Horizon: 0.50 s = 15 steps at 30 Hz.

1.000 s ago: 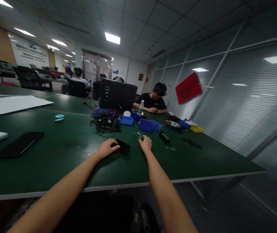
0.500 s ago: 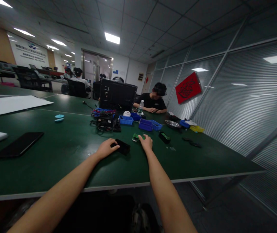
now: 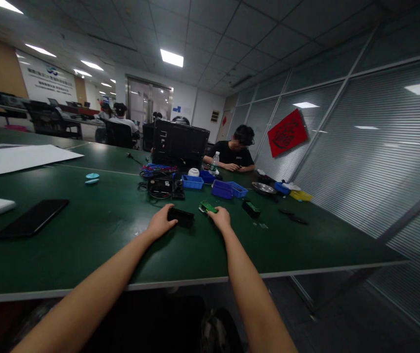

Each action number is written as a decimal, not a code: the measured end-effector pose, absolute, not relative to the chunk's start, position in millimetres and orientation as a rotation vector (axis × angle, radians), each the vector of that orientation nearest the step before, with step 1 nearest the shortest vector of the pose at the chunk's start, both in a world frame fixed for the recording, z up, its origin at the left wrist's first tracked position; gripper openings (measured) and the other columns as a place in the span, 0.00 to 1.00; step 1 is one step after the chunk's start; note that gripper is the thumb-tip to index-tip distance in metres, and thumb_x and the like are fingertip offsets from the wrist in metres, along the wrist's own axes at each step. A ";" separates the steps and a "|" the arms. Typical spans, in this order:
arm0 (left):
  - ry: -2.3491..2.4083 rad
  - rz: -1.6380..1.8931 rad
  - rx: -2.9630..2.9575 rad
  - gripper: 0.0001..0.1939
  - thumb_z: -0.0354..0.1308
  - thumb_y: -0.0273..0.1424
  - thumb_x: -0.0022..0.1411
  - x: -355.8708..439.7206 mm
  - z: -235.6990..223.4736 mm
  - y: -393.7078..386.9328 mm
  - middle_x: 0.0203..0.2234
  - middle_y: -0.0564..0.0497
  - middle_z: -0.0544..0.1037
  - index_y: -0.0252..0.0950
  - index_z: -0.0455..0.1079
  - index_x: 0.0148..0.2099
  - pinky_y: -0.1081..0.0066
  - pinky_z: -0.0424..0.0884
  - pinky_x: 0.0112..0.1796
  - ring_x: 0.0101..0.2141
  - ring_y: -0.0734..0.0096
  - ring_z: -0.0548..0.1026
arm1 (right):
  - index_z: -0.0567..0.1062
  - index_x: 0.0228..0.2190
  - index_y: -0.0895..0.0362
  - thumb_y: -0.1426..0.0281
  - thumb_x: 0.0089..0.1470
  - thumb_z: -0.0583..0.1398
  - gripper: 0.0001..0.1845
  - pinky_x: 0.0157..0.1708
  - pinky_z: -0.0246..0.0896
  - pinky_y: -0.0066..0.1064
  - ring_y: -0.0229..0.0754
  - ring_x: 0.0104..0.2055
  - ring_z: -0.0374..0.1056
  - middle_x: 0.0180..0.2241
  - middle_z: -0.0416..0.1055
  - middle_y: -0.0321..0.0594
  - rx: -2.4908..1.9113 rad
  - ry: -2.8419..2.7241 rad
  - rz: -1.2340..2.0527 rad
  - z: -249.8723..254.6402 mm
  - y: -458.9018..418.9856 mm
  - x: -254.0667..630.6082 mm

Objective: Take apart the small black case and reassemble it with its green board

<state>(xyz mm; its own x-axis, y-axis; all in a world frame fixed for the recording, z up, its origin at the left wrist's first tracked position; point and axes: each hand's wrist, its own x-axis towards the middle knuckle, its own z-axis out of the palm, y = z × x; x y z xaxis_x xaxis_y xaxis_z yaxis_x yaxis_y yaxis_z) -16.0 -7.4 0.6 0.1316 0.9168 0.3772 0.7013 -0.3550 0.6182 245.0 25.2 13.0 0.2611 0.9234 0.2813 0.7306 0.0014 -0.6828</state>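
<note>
My left hand [image 3: 161,221] grips the left end of a black plastic case [image 3: 181,217], its thumb on the near side. The case is tilted, with its dark side facing me. My right hand [image 3: 221,218] pinches a green circuit board [image 3: 207,207] at its right end. The board sits to the right of the case, apart from it, and a pale part shows at its left edge. Further right, a second black case [image 3: 251,208] with a green board inside rests on the table. Small clear pieces [image 3: 263,226] lie near it.
Blue bins [image 3: 192,182] and a tangle of cables [image 3: 158,170] stand before a black monitor [image 3: 179,144]. A metal dish [image 3: 263,188] sits at the right. A black phone-like slab [image 3: 32,218] lies left. Across the table [image 3: 95,255] sits a person [image 3: 232,153].
My left hand has tipped the black case up on its side. The circuit board is now raised and tilted in my right hand, with more of it showing.
</note>
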 end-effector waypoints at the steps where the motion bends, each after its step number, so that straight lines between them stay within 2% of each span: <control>1: 1.564 1.045 2.112 0.33 0.58 0.33 0.47 -15.9 0.7 -7.3 0.45 0.47 0.70 0.40 0.54 0.56 0.69 0.65 0.42 0.43 0.65 0.70 | 0.74 0.35 0.60 0.62 0.37 0.63 0.22 0.34 0.60 0.34 0.47 0.35 0.68 0.32 0.72 0.47 -1.670 -1.473 0.444 13.9 24.3 240.4; 4: 1.524 1.023 2.077 0.40 0.59 0.33 0.46 -15.2 1.6 -7.1 0.46 0.48 0.69 0.41 0.48 0.60 0.69 0.65 0.41 0.41 0.66 0.71 | 0.72 0.41 0.61 0.60 0.38 0.62 0.27 0.33 0.62 0.35 0.44 0.33 0.68 0.34 0.72 0.45 -1.226 -1.354 0.860 18.4 19.5 224.0; 7: 1.495 1.008 2.063 0.43 0.60 0.34 0.45 -14.4 3.0 -7.8 0.45 0.49 0.69 0.41 0.45 0.61 0.70 0.65 0.40 0.39 0.67 0.71 | 0.71 0.42 0.59 0.61 0.39 0.63 0.26 0.37 0.61 0.35 0.43 0.36 0.68 0.36 0.72 0.43 -0.914 -1.356 1.036 22.9 13.8 210.1; 15: 1.456 1.009 2.036 0.46 0.60 0.36 0.44 -13.6 5.3 -10.1 0.43 0.49 0.70 0.41 0.41 0.62 0.70 0.65 0.40 0.39 0.67 0.70 | 0.73 0.41 0.56 0.64 0.38 0.64 0.24 0.39 0.57 0.32 0.39 0.35 0.64 0.33 0.70 0.37 -1.003 -1.659 0.836 23.6 8.3 207.2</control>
<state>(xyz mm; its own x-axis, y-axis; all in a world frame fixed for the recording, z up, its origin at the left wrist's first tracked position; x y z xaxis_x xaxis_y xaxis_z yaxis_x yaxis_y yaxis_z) -13.6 -10.1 5.3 0.1797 0.9349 0.3061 0.6149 -0.3496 0.7069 207.2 8.3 23.6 -0.1728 0.9051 0.3885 0.2259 0.4203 -0.8788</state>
